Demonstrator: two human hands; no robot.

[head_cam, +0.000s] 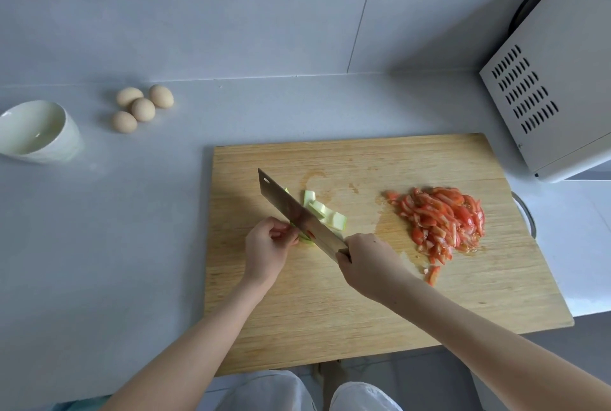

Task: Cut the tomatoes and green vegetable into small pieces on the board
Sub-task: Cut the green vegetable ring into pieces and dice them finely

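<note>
Tomatoes [443,222] done, near the board's [363,304] right edge; your left hand [267,245] pinches the half-cut green vegetable [337,220], your right hand [367,261] grips the knife [294,212].

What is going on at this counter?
A person is chopping food on a wooden board. The right hand grips a cleaver, its blade against a green vegetable that the left hand pinches in place. A few cut green pieces lie beside the blade, and a pile of chopped tomato sits further right. Four eggs and a white bowl stand on the counter.
</note>
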